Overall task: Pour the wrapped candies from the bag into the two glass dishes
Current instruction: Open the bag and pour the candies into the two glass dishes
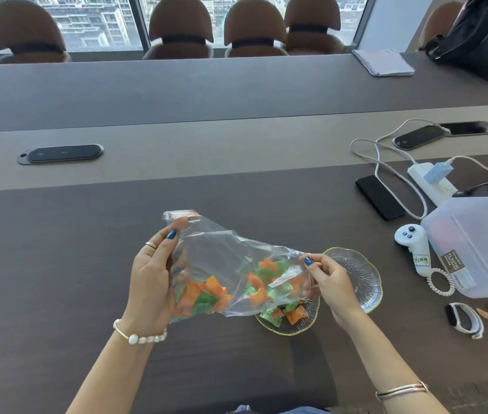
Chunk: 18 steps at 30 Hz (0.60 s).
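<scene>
Over the near dish (289, 322) we tip the bag (222, 264), so candies (281, 315) drop in. Our left hand (150, 279) lifts its closed end; our right hand (328, 279) pinches its mouth open. The far dish (359, 273) waits empty.

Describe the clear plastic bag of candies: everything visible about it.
The bag is thin, clear, crinkled plastic, held above the table and stretched sideways between both hands. The left hand grips its upper end, where an orange printed strip shows; the right hand pinches the lower end over the nearer glass dish. Orange and green wrapped candies sit in two clumps inside. A few candies already lie in that dish.
</scene>
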Available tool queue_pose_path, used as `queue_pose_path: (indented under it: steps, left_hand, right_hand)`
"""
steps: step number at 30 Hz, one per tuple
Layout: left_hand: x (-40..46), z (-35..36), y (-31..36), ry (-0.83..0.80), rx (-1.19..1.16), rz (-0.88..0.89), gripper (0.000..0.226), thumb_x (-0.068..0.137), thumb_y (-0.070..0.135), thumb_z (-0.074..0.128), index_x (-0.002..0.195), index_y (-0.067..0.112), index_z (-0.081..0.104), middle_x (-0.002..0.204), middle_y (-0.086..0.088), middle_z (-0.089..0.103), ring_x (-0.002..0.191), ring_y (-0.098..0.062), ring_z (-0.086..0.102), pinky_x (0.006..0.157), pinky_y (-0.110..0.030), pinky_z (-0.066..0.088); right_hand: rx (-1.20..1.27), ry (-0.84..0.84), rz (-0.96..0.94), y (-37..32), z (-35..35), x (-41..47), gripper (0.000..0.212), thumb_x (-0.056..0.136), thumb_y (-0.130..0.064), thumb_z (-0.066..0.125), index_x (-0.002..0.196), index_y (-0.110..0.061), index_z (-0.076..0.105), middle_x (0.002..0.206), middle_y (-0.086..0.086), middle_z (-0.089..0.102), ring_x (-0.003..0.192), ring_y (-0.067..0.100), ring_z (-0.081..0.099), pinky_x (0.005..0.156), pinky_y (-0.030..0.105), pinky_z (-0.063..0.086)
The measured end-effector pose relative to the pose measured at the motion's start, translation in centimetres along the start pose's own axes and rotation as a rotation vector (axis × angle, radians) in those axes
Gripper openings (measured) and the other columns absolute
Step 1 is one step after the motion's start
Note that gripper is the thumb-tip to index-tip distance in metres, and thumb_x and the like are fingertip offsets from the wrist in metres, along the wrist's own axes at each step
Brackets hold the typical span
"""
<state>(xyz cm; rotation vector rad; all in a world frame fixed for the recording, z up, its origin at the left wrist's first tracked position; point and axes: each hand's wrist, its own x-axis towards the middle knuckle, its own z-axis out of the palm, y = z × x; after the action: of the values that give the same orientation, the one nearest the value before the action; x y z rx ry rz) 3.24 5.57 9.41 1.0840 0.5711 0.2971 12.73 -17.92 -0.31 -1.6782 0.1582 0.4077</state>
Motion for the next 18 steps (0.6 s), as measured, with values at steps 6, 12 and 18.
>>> queue_pose_path:
  steps: [6, 12, 18]
  left_hand:
    - [-0.6, -1.6, -1.2, 0.117, 0.035, -0.041, 0.029, 0.094, 0.012, 0.040, 0.111, 0.012, 0.064, 0.067, 0.003, 0.072, 0.052, -0.007, 0.064, 0.043, -0.017, 0.049]
    - [-0.6, -1.6, -2.4, 0.182, 0.014, -0.051, 0.029, 0.092, 0.013, 0.043, 0.098, 0.020, 0.071, 0.075, -0.001, 0.070, 0.058, -0.013, 0.059, 0.043, -0.016, 0.045]
    - [0.0, 3.2, -4.3, 0.125, -0.022, -0.071, 0.030, 0.093, 0.009, 0.040, 0.106, 0.012, 0.067, 0.075, -0.002, 0.074, 0.062, -0.015, 0.066, 0.049, -0.019, 0.053]
  right_hand:
    - [-0.055, -0.107, 0.006, -0.6, -1.6, -0.2, 0.017, 0.090, -0.010, 0.052, 0.094, -0.014, 0.068, 0.067, 0.002, 0.059, 0.056, 0.015, 0.058, 0.053, 0.034, 0.054]
    - [-0.018, -0.167, -0.027, -2.5, -4.0, -0.4, 0.019, 0.091, -0.008, 0.050, 0.093, -0.015, 0.068, 0.061, -0.009, 0.063, 0.057, 0.010, 0.061, 0.046, 0.025, 0.051]
    - [-0.027, -0.122, -0.027, -2.9, -8.3, 0.9, 0.018, 0.091, -0.009, 0.050, 0.094, -0.015, 0.067, 0.059, -0.008, 0.062, 0.052, 0.017, 0.058, 0.045, 0.029, 0.053]
